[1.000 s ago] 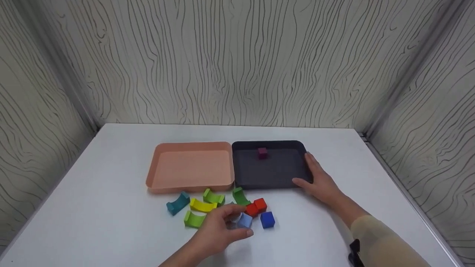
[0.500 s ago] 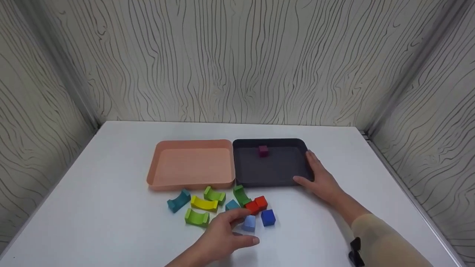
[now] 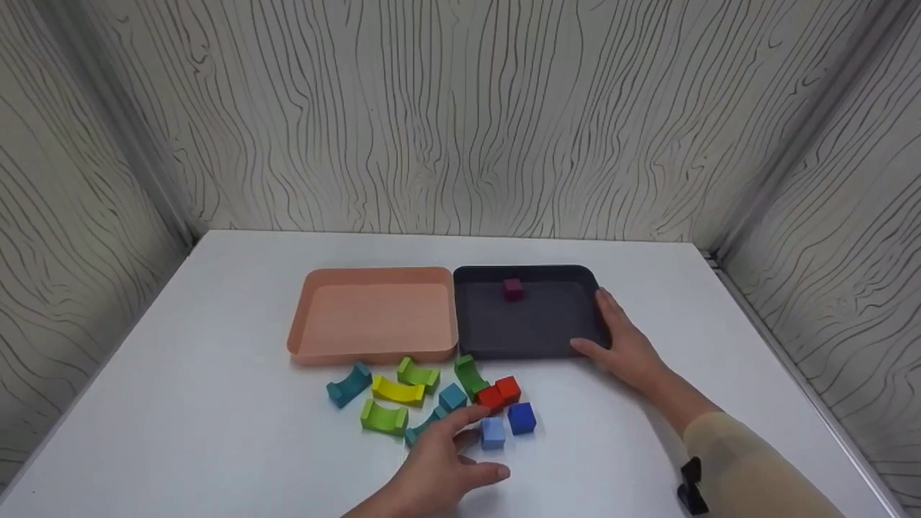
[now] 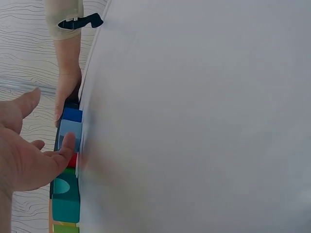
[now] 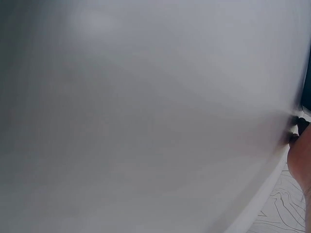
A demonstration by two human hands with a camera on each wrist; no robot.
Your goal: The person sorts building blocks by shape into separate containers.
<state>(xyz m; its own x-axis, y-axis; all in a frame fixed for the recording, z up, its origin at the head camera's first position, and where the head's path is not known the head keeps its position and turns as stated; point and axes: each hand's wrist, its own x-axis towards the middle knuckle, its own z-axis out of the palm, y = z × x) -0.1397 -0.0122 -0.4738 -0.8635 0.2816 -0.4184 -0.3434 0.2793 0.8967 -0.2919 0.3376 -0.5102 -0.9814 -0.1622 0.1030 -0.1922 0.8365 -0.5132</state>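
My left hand (image 3: 442,460) is low over the table, thumb and fingers spread apart, beside a light blue cube (image 3: 492,434). Its index fingertip overlaps a red cube (image 3: 491,398) in the head view. In the left wrist view the light blue cube (image 4: 71,129) shows beyond the fingers, and nothing is between them and the thumb. Partly behind the hand lies a teal arch block (image 3: 421,432). My right hand (image 3: 626,352) rests at the right front corner of the dark tray (image 3: 532,352), fingers along its side and thumb at the front rim. A purple cube (image 3: 512,289) lies inside.
A pink tray (image 3: 374,355) adjoins the dark one on the left. In front of them lie yellow (image 3: 398,392), lime (image 3: 383,419) and green (image 3: 470,377) arch blocks, another teal arch (image 3: 350,385), a teal cube (image 3: 453,396), a second red cube and a dark blue cube (image 3: 522,418).
My left hand has shifted slightly right and toward me, uncovering the teal cube and a teal arch. The light blue cube sits further right than before. My right hand stays at the dark tray.
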